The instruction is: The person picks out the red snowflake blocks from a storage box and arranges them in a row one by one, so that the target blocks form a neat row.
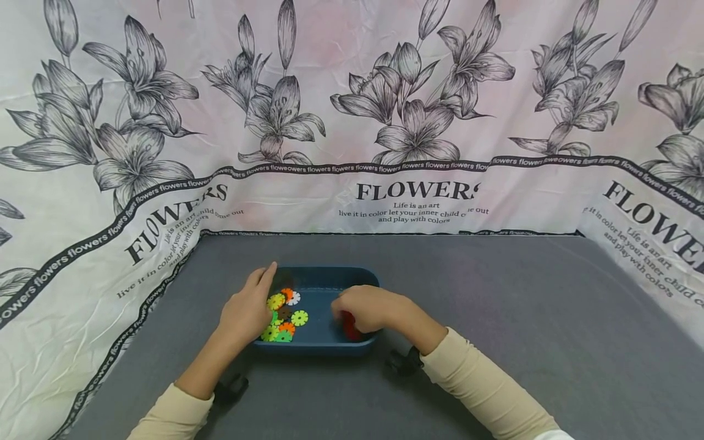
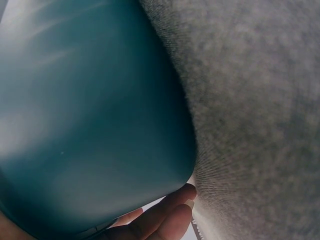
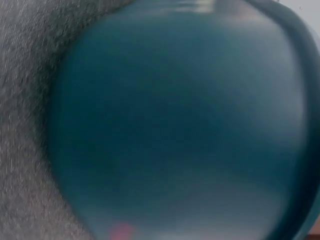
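Fingers of the right hand (image 1: 363, 308) are bent and blurry, dipped into the right end of the blue tray (image 1: 316, 349), with something red (image 1: 351, 327) under them; can't tell if they've actually pinched it. Left hand (image 1: 246, 313) has its fingers wrapped round the outside of the tray's left end. Imo keep that end braced so it doesn't skid, and use fingertips, since flat bits probably slide. Count: one tray; roughly ten notched plastic discs (image 1: 299, 318) inside its left end (one white, one brown, two orange, rest greenish/yellowish, overlaps make it fuzzy). Gray tabletop (image 1: 467, 287) underneath the tray.
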`<state>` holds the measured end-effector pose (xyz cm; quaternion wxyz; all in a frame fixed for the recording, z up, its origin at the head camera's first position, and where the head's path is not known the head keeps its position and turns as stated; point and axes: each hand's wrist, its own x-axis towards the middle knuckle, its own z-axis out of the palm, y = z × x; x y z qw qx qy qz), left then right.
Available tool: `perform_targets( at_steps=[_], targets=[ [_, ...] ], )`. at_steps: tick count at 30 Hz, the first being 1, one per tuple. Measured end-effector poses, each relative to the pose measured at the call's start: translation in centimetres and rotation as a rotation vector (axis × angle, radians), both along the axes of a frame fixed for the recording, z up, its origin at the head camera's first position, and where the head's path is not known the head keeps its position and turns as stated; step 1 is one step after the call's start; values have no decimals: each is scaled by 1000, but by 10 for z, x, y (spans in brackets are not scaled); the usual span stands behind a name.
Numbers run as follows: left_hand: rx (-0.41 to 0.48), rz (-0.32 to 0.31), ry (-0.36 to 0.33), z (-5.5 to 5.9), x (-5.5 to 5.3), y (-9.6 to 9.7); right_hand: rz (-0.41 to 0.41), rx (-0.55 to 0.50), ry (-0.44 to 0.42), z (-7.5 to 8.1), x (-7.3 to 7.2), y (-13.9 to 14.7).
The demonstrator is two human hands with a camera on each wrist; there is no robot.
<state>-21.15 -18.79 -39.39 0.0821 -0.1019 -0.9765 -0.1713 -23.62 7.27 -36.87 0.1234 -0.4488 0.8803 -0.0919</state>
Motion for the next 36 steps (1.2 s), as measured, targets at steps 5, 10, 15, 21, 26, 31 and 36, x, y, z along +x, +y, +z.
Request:
perform_targets(
  at_steps=[5,10,15,21,26,31,36],
  targets=[
    [-2,0,-5,0,0,0,1,-79,55,0,-6,3],
    [-3,7,-1,0,0,0,14,-161,56,4,-9,6],
    [-5,4,1,0,0,0,-12,-202,12,7,-11,10],
    [-7,6,-5,1,0,1,-24,-245,28,6,-14,13],
    [-2,7,-7,2,1,1,-28,-290,38,6,-17,16],
    [0,14,-18,1,0,1,-86,-300,0,13,-16,20],
    [4,12,-20,1,0,1,-93,-337,-25,23,-17,30]
  ],
)
